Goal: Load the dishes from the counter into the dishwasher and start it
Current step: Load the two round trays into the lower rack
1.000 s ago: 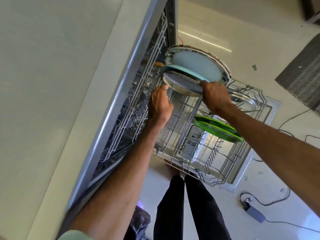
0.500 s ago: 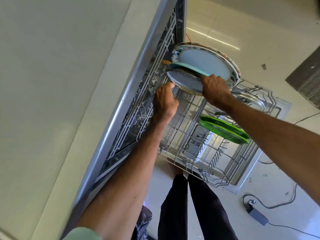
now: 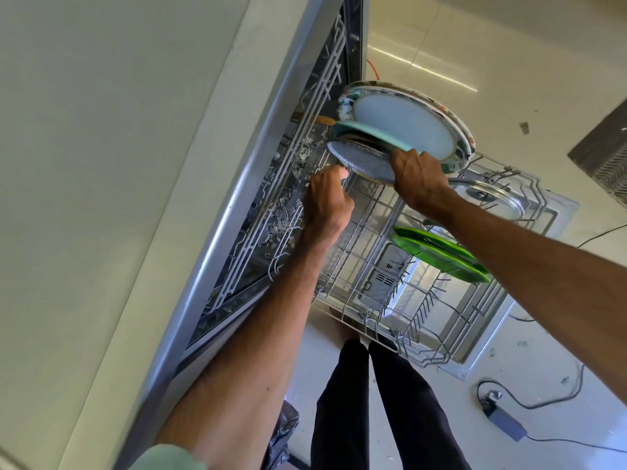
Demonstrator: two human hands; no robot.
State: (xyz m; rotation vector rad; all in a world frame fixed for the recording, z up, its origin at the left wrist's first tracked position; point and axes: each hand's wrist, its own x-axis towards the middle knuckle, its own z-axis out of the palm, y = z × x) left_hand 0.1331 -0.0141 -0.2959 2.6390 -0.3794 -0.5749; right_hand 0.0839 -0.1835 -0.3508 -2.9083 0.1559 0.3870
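Gripping the grey speckled plate [image 3: 359, 161] by its near rim, the right hand [image 3: 419, 178] is holding it tilted at the far end of the lower rack [image 3: 373, 320], which is standing pulled out over the open dishwasher door [image 3: 556, 212]. The grey speckled plate is leaning just in front of a teal plate [image 3: 369, 135], and behind that a large patterned plate [image 3: 407, 125] is standing on edge at the rack's far end. The left hand [image 3: 327, 201] is hovering at the rack's left side, just beside the grey speckled plate's lower edge, with its fingers curled; whether it is holding a rack wire or nothing I cannot tell. Two green plates [image 3: 437, 252] are sitting on edge at the rack's right side, and a glass lid [image 3: 488, 198] is lying beyond them, toward the rack's far right corner. The pale bench [image 3: 101, 164] is running along the rack's left. A power adapter [image 3: 505, 424] is lying on the floor to the rack's near right.
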